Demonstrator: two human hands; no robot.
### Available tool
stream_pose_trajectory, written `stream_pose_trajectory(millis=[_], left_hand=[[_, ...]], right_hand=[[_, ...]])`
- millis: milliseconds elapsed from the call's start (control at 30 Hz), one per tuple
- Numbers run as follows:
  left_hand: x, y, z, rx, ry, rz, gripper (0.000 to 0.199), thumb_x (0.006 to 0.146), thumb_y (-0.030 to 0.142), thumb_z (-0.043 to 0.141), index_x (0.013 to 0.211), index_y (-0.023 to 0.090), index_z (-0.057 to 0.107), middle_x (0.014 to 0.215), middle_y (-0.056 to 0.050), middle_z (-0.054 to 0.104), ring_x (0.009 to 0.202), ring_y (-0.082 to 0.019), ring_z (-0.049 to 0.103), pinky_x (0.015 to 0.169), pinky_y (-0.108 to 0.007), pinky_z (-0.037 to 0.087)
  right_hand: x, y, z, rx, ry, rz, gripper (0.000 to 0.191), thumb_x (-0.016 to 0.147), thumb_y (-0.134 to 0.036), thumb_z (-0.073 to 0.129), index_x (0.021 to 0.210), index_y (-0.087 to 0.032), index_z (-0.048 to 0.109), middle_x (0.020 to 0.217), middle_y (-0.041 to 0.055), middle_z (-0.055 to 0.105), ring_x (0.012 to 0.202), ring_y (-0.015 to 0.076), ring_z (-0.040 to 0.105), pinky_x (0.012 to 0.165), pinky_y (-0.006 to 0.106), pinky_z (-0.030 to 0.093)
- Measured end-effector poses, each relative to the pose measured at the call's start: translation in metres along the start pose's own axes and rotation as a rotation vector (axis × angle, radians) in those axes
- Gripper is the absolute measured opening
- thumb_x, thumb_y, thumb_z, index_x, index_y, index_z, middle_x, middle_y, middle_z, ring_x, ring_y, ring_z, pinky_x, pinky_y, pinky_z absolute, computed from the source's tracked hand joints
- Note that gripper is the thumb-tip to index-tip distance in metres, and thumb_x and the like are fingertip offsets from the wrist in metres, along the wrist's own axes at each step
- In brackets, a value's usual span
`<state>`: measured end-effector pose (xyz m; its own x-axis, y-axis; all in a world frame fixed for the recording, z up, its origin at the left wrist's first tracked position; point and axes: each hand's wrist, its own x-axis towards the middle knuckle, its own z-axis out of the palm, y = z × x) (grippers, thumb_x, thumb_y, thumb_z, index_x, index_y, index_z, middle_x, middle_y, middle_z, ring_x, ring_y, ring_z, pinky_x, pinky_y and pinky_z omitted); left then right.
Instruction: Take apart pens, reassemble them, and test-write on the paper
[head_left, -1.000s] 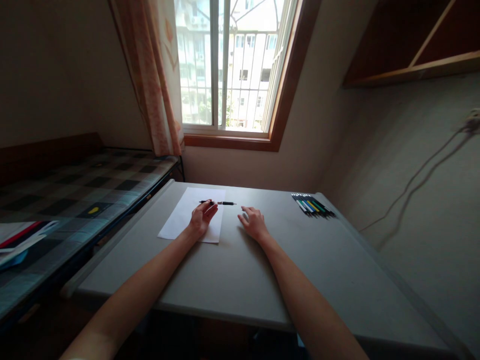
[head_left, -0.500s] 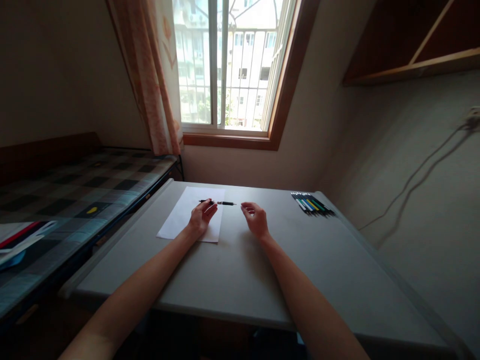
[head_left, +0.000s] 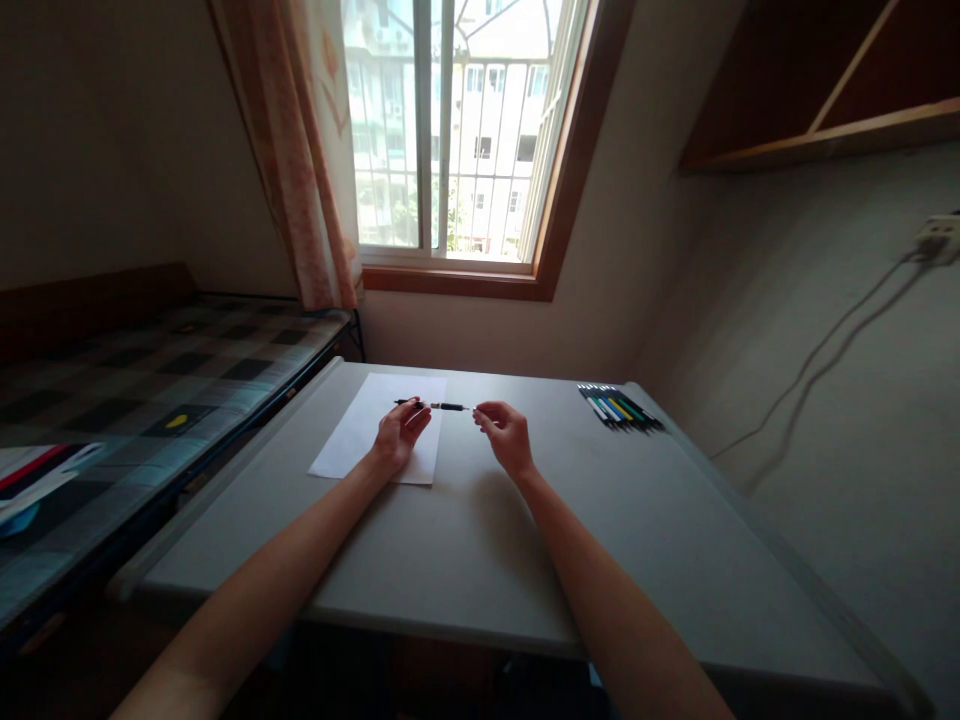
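Note:
A dark pen (head_left: 451,407) lies level in the fingers of my left hand (head_left: 401,432), its tip pointing right. The pen is held above the right part of a white sheet of paper (head_left: 352,440). My right hand (head_left: 504,432) is just right of the pen tip, thumb and fingers curved toward it with a small gap between them. Whether anything tiny sits between those fingertips is too small to tell.
The grey table (head_left: 450,560) carries a row of several pens (head_left: 619,408) at its back right. On the left stands a bed (head_left: 247,350) with papers (head_left: 37,475) on it. A wooden shelf (head_left: 825,140) hangs upper right.
My right hand has moved slightly left, closer to the pen tip, and its fingers have shifted. My left hand still holds the pen. The whole view has shifted a little.

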<state>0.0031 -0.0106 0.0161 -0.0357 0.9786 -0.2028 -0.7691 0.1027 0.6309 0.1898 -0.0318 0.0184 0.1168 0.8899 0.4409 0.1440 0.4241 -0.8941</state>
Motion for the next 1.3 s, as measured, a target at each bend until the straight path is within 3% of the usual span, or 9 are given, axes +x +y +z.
stream_pose_trajectory(millis=[1300], left_hand=[[0.0038,-0.0022,-0.0058,0.079,-0.074,-0.001,0.012,0.075,0.011,0.059,0.086,0.013,0.062,0.076,-0.005,0.067,0.068,-0.013,0.066,0.072,-0.026,0.053]], right_hand=[[-0.0037,-0.0013,0.0031,-0.133,-0.069,-0.077,0.021,0.075,-0.038,0.058,0.081,-0.018,0.063,0.077,0.0051,0.067,0.067,0.0168,0.064,0.059,0.029,0.053]])
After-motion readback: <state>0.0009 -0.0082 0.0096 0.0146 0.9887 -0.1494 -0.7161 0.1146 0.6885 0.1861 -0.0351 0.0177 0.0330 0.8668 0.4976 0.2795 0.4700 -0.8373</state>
